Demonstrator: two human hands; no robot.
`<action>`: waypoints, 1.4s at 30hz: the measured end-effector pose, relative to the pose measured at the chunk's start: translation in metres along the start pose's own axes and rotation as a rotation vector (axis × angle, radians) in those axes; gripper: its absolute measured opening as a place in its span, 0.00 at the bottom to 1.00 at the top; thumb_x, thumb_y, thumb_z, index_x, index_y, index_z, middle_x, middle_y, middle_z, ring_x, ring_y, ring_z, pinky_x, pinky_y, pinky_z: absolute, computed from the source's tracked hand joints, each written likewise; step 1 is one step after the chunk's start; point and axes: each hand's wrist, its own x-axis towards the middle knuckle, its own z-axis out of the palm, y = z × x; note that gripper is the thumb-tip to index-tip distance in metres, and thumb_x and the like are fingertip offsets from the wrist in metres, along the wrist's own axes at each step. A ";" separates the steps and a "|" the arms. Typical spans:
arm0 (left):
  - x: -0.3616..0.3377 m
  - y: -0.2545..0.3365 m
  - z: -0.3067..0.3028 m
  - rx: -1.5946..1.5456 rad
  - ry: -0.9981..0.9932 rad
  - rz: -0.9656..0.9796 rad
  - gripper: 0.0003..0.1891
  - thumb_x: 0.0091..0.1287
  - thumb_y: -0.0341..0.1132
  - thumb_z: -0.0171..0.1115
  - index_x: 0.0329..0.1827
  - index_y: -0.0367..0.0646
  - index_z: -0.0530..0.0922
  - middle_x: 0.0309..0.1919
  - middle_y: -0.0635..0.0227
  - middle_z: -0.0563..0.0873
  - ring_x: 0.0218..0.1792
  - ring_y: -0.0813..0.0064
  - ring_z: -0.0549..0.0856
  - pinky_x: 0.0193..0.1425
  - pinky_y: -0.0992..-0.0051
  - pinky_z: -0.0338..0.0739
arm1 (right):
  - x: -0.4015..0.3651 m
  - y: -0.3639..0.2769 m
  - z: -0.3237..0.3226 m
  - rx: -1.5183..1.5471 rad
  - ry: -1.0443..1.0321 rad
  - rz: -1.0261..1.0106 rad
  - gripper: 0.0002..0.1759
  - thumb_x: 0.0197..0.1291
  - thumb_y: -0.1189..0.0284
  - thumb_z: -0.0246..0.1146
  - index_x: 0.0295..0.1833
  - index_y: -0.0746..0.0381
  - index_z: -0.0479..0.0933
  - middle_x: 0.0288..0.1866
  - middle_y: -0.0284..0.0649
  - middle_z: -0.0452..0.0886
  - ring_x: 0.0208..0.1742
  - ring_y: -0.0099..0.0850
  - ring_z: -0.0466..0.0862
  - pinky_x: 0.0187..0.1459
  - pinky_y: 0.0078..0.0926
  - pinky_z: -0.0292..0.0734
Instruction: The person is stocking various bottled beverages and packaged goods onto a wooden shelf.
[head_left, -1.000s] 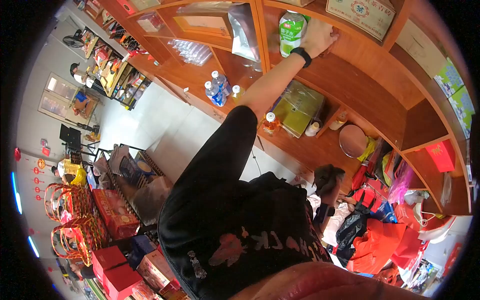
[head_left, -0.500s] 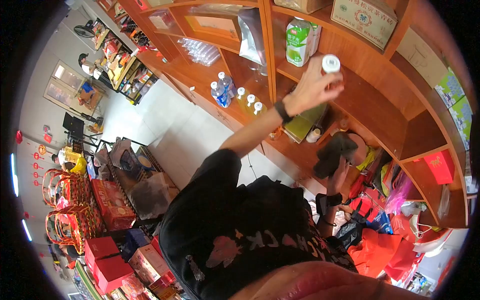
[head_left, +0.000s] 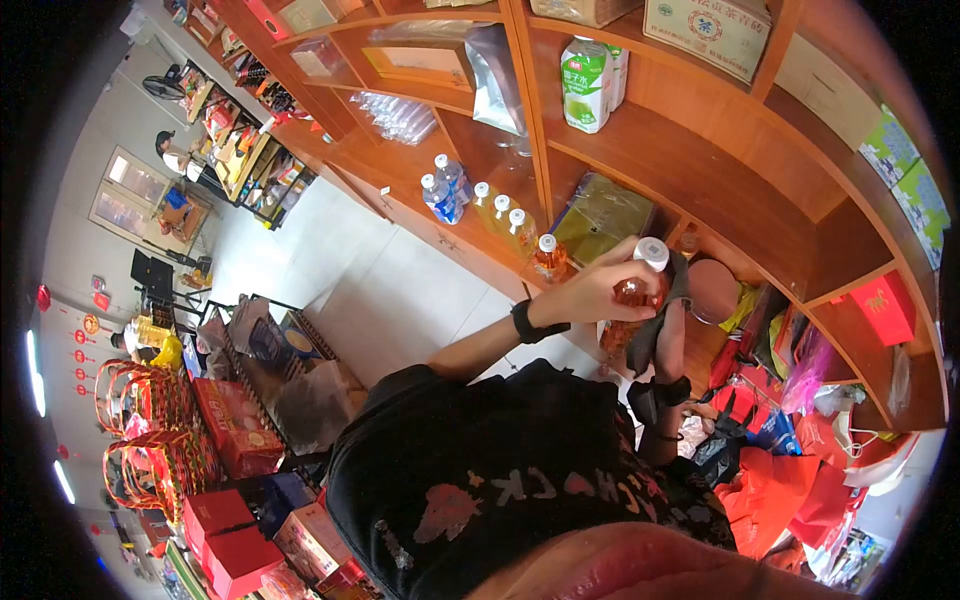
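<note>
A clear bottle of amber-red liquid (head_left: 632, 292) with a white cap is tilted in front of the cabinet, its lower end pointing down and toward me. My left hand (head_left: 600, 292) is wrapped round its upper part, just under the cap. On the bottle's right side, my right hand (head_left: 672, 340) holds a dark grey cloth (head_left: 645, 345) against it. The right fingers are partly covered by the cloth. A similar amber bottle (head_left: 550, 258) stands on the cabinet ledge, left of my left hand, beside several white-capped bottles of paler liquid (head_left: 520, 232).
Two blue-labelled bottles (head_left: 440, 200) stand farther along the ledge. Above is a green-and-white carton (head_left: 587, 85) on the wooden shelf (head_left: 700, 190). Red bags (head_left: 765, 490) are piled at lower right. Woven baskets (head_left: 160, 450) and red boxes (head_left: 230, 540) fill the left side. A person (head_left: 180, 155) stands far back.
My left hand has come down from the upper shelf with the white-capped bottle. The bottle now meets the cloth in my right hand.
</note>
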 end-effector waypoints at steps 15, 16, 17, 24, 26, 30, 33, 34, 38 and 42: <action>-0.012 0.012 0.013 -0.372 -0.147 -0.057 0.19 0.54 0.30 0.76 0.40 0.46 0.71 0.46 0.71 0.76 0.50 0.77 0.74 0.51 0.76 0.69 | -0.142 0.052 -0.063 0.595 -0.150 0.548 0.26 0.72 0.61 0.50 0.68 0.65 0.65 0.66 0.40 0.73 0.63 0.32 0.74 0.65 0.35 0.67; -0.013 0.010 0.015 -0.364 -0.149 -0.043 0.20 0.54 0.30 0.76 0.42 0.46 0.71 0.49 0.69 0.76 0.53 0.75 0.73 0.54 0.75 0.69 | -0.154 0.059 -0.069 0.586 -0.128 0.562 0.25 0.71 0.62 0.51 0.68 0.65 0.65 0.65 0.40 0.73 0.63 0.32 0.74 0.64 0.35 0.68; -0.013 0.007 0.017 -0.354 -0.154 -0.025 0.20 0.54 0.30 0.75 0.44 0.45 0.71 0.51 0.67 0.75 0.56 0.73 0.72 0.57 0.74 0.68 | -0.164 0.066 -0.073 0.579 -0.110 0.577 0.25 0.71 0.62 0.52 0.67 0.65 0.66 0.65 0.40 0.73 0.62 0.32 0.74 0.64 0.34 0.68; -0.027 -0.002 0.030 -0.475 0.054 -0.287 0.40 0.60 0.30 0.71 0.73 0.45 0.57 0.64 0.61 0.68 0.67 0.66 0.67 0.69 0.65 0.66 | -0.194 0.081 -0.082 0.481 -0.049 0.574 0.25 0.68 0.64 0.57 0.65 0.67 0.67 0.62 0.41 0.75 0.59 0.30 0.76 0.60 0.32 0.71; -0.040 -0.009 0.034 -0.598 0.112 -0.449 0.44 0.60 0.32 0.71 0.75 0.41 0.52 0.65 0.61 0.68 0.66 0.69 0.69 0.68 0.67 0.68 | -0.186 0.081 -0.080 0.444 -0.060 0.557 0.26 0.67 0.65 0.58 0.65 0.68 0.67 0.62 0.41 0.75 0.58 0.30 0.76 0.59 0.32 0.71; -0.062 -0.004 0.041 -0.438 0.134 -0.624 0.48 0.58 0.35 0.74 0.74 0.37 0.49 0.63 0.59 0.72 0.64 0.70 0.72 0.66 0.69 0.71 | -0.101 0.061 -0.049 0.216 -0.105 0.368 0.26 0.65 0.66 0.61 0.63 0.69 0.68 0.60 0.42 0.76 0.57 0.29 0.77 0.57 0.30 0.73; -0.073 -0.029 0.060 -0.351 0.374 -0.602 0.47 0.55 0.41 0.76 0.71 0.35 0.54 0.58 0.54 0.77 0.58 0.67 0.79 0.63 0.68 0.72 | -0.073 0.022 -0.011 -0.102 -0.082 0.268 0.27 0.62 0.67 0.65 0.61 0.70 0.68 0.57 0.42 0.77 0.54 0.29 0.78 0.54 0.28 0.74; -0.067 -0.023 0.053 -0.403 0.410 -0.609 0.43 0.55 0.41 0.76 0.68 0.35 0.58 0.59 0.55 0.77 0.58 0.69 0.78 0.64 0.68 0.72 | -0.074 0.001 0.003 -0.223 -0.067 0.252 0.27 0.60 0.68 0.66 0.60 0.70 0.68 0.55 0.41 0.78 0.52 0.28 0.78 0.52 0.27 0.74; -0.062 -0.023 0.042 -0.628 0.442 -0.563 0.41 0.59 0.39 0.73 0.69 0.35 0.58 0.59 0.59 0.76 0.60 0.71 0.76 0.65 0.70 0.70 | -0.072 -0.026 0.027 -0.328 -0.036 0.127 0.26 0.62 0.67 0.65 0.61 0.70 0.68 0.56 0.42 0.76 0.55 0.29 0.76 0.57 0.29 0.71; -0.060 -0.008 0.031 -0.743 0.413 -0.586 0.40 0.62 0.35 0.69 0.73 0.36 0.55 0.60 0.61 0.75 0.61 0.72 0.74 0.66 0.71 0.68 | -0.058 -0.031 0.035 -0.312 -0.027 0.104 0.30 0.69 0.63 0.58 0.69 0.67 0.61 0.64 0.44 0.71 0.63 0.32 0.71 0.65 0.31 0.64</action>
